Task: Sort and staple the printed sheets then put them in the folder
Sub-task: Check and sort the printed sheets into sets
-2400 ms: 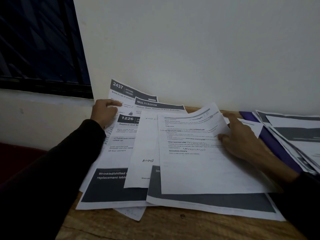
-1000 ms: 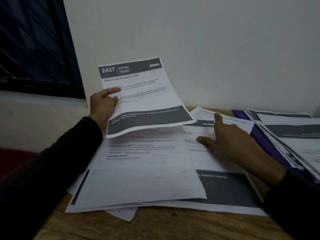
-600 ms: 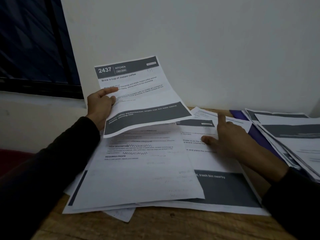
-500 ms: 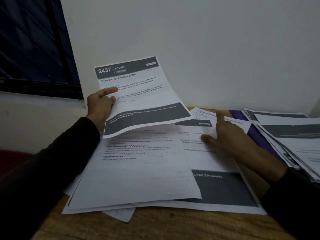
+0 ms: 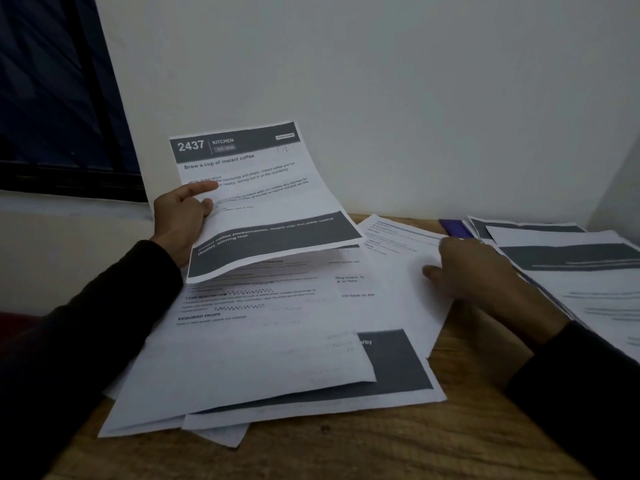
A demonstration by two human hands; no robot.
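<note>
The fingers [image 5: 197, 190] of the left hand [image 5: 180, 220] are curled around the left edge of a white printed sheet with a dark grey header reading "2437 KITCHEN" [image 5: 263, 199], the index finger lying straight across its text. This sheet is lifted off the desk and tilted up toward the white wall [image 5: 381, 81]. The right hand [image 5: 474, 271] rests with relaxed fingers on a loose spread of white printed sheets [image 5: 263, 355] that lies flat on the brown wooden desk [image 5: 398, 445]; it grips nothing. At the far right, just beside this hand, a second pile of printed sheets [image 5: 571, 268] lies on a purple folder [image 5: 455, 227], only a strip of which shows. A dark window [image 5: 52, 98] is at the left.
</note>
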